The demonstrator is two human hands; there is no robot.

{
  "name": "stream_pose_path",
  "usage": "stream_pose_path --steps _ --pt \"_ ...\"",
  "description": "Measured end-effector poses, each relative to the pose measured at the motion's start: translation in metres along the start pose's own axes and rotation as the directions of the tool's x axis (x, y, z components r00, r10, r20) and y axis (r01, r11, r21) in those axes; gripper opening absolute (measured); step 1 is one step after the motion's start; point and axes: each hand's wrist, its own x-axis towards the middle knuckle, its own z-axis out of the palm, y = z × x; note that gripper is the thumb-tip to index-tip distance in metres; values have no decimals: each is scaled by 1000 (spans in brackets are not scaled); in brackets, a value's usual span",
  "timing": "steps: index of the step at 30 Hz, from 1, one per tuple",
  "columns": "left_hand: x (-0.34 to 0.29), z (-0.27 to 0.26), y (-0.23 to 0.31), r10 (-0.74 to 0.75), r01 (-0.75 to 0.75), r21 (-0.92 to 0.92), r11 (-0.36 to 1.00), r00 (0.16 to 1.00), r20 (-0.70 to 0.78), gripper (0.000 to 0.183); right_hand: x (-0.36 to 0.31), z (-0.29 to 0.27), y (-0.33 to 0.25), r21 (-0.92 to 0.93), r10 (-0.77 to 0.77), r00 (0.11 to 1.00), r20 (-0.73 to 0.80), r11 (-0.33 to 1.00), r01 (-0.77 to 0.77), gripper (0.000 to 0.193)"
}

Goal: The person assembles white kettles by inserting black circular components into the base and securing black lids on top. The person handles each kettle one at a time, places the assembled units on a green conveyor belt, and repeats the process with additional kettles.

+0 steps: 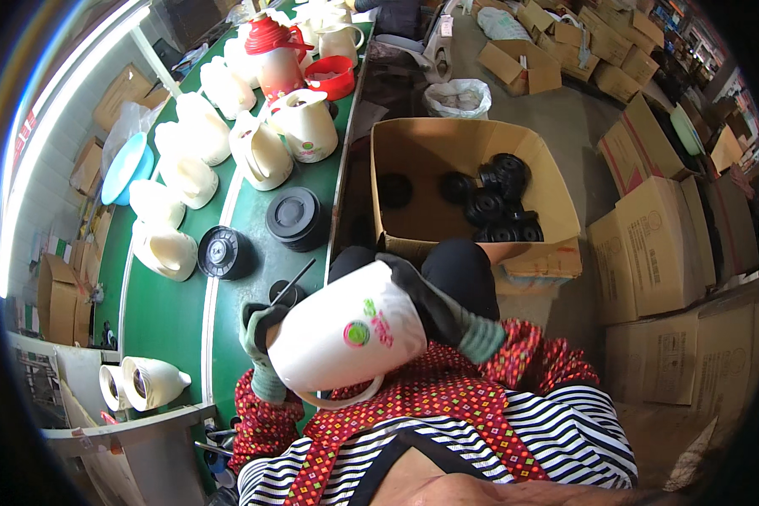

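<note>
Tilted on its side over my lap is a white thermos jug shell (337, 337), with a pink and green print and its curved handle toward me. My left hand (263, 341), in a grey-green glove with dark fingers, grips its left end. At its upper right end my right hand (437, 305), gloved alike, has its fingers round the rim. A thin dark rod (293, 282) rises beside a small black round part (288, 295) just above my left hand. On the green worktop (173, 316) are a black ribbed cap (225, 252) and a stack of black discs (297, 219).
Several white jugs (261, 152) line the worktop, with a red-topped thermos (274, 55) and a red bowl (331, 78) among them. Ahead stands a cardboard box (472, 126) holding black round parts (497, 198). Stacked cartons (649, 244) rise at the right.
</note>
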Motion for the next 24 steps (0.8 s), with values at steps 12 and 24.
stream_pose_path --steps 12,24 --pt "-67 0 -13 83 119 -434 893 904 419 75 -54 1 34 -407 -238 968 -78 894 187 63" --pt "-72 11 -60 549 104 -729 677 589 594 52 -82 -20 36 -459 -265 964 -30 860 222 69"
